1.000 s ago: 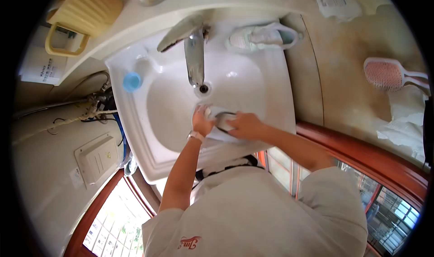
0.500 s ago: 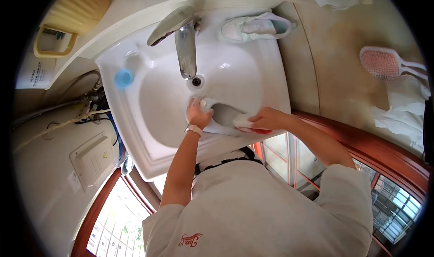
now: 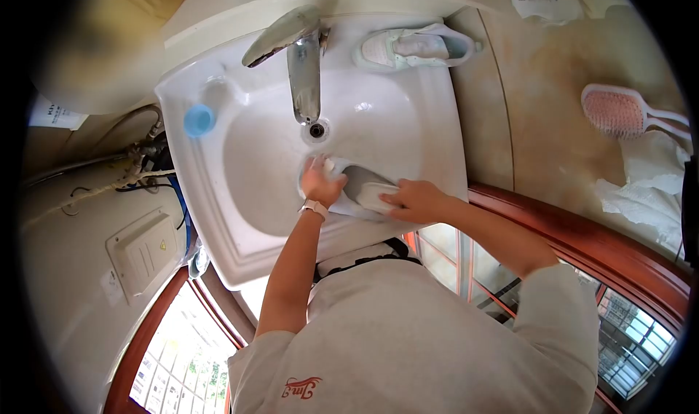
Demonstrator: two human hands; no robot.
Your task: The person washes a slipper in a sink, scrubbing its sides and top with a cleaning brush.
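Note:
A white shoe with a grey inside (image 3: 355, 179) lies in the near part of the white sink (image 3: 255, 159). My left hand (image 3: 322, 182) is closed on the shoe's left end, its fingers wrapped over the edge. With my right hand (image 3: 419, 201) I grip a white-backed scrub brush (image 3: 375, 196), which lies against the near right part of the shoe. Its bristles are hidden now. A second shoe, pale mint and white (image 3: 411, 48), rests on the sink's far right corner.
A chrome faucet (image 3: 303, 79) rises over the drain (image 3: 317, 131). A small blue cup (image 3: 199, 121) stands on the sink's left ledge. On the right counter are a pink hairbrush (image 3: 615, 110) and crumpled tissue (image 3: 648, 184). A yellow container (image 3: 138, 6) is at the upper left.
My right hand has moved the scrub brush left along the shoe, and its red bristles have gone out of sight. My left hand stays on the shoe. The view has shifted slightly.

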